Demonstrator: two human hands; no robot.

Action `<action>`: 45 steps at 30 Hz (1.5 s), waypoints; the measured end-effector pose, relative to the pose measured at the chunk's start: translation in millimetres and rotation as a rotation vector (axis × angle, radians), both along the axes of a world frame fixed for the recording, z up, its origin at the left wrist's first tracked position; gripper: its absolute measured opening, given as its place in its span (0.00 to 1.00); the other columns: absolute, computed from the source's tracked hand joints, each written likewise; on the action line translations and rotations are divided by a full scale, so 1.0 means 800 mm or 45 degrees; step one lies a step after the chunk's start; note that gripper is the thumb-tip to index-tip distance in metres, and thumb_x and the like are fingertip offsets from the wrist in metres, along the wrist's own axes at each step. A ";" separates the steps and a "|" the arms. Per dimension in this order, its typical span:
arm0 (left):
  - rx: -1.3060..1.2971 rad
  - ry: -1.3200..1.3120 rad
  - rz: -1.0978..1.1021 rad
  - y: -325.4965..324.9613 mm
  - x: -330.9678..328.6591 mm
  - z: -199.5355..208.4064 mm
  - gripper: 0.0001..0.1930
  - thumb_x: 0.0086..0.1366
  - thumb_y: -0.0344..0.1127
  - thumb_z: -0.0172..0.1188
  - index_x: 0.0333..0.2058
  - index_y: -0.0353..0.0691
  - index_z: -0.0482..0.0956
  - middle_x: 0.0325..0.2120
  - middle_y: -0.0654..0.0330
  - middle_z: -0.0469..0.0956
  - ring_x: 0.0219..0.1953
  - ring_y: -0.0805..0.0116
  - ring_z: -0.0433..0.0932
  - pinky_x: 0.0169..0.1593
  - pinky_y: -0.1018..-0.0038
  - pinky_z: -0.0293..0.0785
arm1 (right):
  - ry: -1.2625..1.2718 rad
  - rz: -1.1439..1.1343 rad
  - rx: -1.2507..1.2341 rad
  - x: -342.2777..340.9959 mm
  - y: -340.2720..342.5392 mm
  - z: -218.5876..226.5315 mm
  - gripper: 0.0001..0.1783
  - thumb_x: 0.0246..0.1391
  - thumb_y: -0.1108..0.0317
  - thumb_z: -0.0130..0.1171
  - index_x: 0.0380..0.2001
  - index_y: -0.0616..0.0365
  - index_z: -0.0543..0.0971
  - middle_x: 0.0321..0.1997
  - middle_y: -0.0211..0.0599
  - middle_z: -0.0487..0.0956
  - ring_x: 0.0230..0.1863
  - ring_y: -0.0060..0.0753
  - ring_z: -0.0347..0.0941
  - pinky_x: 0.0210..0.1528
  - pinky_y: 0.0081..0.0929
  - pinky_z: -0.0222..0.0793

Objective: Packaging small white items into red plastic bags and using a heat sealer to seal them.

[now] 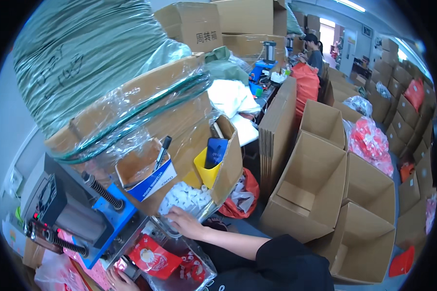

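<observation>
My right hand (pixel 185 224) reaches to the near edge of a pile of small white plastic pieces (pixel 184 196) in an open cardboard box (pixel 232 167). Its fingers are stretched out and slightly bent; no piece shows in them. At the lower edge, my left hand (pixel 120 280) rests by the pink sheet material (pixel 98 275) under a blue-framed press (pixel 94 228), fingers apart. Its lower part is cut off. Between the hands, red printed bags (pixel 155 257) lie on a clear plastic-covered box (pixel 206 271).
A small white-and-blue box (pixel 153 179) holds a black marker, and a yellow holder (pixel 206 169) holds a phone. Tall open cartons (pixel 296 194) stand at my right, beside flattened cardboard (pixel 277 131). A red bag (pixel 247 199) sits below. Farther back, a person (pixel 314 56) works at the bench.
</observation>
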State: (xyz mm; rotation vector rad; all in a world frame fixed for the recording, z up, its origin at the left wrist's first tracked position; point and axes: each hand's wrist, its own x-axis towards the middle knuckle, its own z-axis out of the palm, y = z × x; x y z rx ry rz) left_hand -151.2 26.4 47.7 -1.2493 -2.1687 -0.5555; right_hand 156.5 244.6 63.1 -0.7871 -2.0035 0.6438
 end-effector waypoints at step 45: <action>0.176 0.005 0.127 0.006 0.048 0.032 0.17 0.65 0.43 0.53 0.48 0.45 0.81 0.48 0.55 0.80 0.45 0.52 0.79 0.47 0.58 0.74 | 0.317 0.018 -0.363 -0.003 0.004 0.004 0.14 0.49 0.64 0.66 0.36 0.55 0.75 0.31 0.36 0.79 0.34 0.36 0.78 0.38 0.32 0.72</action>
